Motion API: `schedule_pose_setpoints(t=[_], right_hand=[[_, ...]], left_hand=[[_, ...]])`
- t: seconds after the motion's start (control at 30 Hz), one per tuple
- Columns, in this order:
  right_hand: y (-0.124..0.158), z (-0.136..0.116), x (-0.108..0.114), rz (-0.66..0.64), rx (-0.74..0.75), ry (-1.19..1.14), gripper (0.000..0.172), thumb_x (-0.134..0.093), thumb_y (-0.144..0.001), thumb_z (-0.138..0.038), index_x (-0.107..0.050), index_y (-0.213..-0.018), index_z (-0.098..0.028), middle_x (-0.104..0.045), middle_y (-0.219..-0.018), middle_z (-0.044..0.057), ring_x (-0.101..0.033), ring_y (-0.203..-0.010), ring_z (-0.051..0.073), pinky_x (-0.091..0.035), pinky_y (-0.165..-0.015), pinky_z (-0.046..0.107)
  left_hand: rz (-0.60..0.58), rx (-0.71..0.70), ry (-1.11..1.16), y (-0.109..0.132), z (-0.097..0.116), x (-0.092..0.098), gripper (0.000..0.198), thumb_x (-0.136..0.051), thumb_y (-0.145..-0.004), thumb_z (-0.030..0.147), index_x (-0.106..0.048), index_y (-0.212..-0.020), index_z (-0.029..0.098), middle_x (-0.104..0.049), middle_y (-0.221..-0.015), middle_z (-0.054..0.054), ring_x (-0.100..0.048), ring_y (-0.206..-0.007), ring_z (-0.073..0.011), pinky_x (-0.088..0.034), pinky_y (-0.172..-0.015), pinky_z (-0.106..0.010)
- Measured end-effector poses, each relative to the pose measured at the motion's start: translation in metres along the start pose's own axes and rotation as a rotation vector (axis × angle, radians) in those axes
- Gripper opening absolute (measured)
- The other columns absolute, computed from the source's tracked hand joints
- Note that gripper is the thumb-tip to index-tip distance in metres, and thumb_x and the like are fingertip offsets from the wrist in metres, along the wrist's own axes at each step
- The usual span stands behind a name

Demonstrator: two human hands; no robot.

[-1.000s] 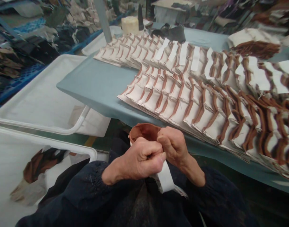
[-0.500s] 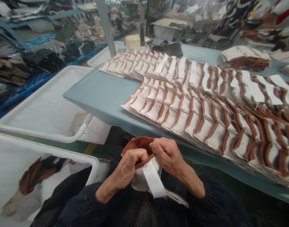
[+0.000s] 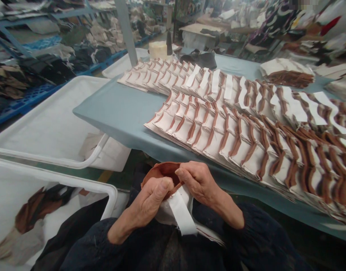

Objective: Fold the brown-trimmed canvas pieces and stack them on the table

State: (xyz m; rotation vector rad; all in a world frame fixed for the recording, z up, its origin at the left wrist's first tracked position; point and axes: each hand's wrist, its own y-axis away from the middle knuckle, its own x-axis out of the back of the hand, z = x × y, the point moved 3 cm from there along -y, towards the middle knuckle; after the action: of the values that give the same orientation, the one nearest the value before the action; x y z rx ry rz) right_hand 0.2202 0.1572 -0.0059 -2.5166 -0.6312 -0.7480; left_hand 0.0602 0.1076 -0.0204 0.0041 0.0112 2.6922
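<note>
A brown shoe upper (image 3: 157, 171) with off-white lining is held over my lap, its curved opening facing up. Along its near edge my left hand (image 3: 150, 197) is closed, thumb on top and fingers partly hidden inside. My right hand (image 3: 199, 184) pinches the same edge on the right, thumb against fingers. Between the hands a white strip (image 3: 184, 216) hangs down over the lining. Below the right wrist, more thin off-white layers (image 3: 209, 235) stick out; what they belong to is hidden.
Overlapping rows of off-white and brown pieces (image 3: 215, 143) cover much of the blue-grey table (image 3: 110, 109), some topped with white strips (image 3: 229, 86). A stack (image 3: 288, 71) lies farther back. White bins (image 3: 40, 124) stand at left; one near me holds scraps (image 3: 34, 214).
My left hand has shifted slightly along the edge, and its thumb now lies flatter across it. The brown opening looks wider. The right hand keeps its pinch.
</note>
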Motion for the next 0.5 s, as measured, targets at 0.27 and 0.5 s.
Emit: schedule_pose_setpoints(t=[0.27,0.5], right_hand=[[0.0,-0.003,0.004,-0.033,0.037,0.018,0.061,-0.034,-0.113,-0.052,-0.054,-0.065,-0.021,-0.058,-0.058,0.0,-0.053,-0.056,0.014,-0.035,-0.059,0.029],[0.015,-0.01,-0.003,0.005,0.149,-0.065,0.049,-0.045,-0.112,-0.036,-0.05,-0.064,-0.024,-0.054,-0.054,-0.002,-0.051,-0.046,0.014,-0.041,-0.051,0.027]], left_hand=[[-0.061,-0.1,-0.301,-0.001,0.01,0.004,0.043,-0.049,-0.101,0.031,-0.032,-0.063,0.021,-0.031,-0.059,0.006,-0.03,-0.055,-0.0102,-0.023,-0.055,-0.029],[-0.031,-0.229,-0.496,0.008,-0.022,-0.019,0.046,-0.067,-0.071,0.018,-0.026,-0.053,0.025,-0.032,-0.051,0.007,-0.029,-0.046,-0.0079,-0.023,-0.048,-0.03]])
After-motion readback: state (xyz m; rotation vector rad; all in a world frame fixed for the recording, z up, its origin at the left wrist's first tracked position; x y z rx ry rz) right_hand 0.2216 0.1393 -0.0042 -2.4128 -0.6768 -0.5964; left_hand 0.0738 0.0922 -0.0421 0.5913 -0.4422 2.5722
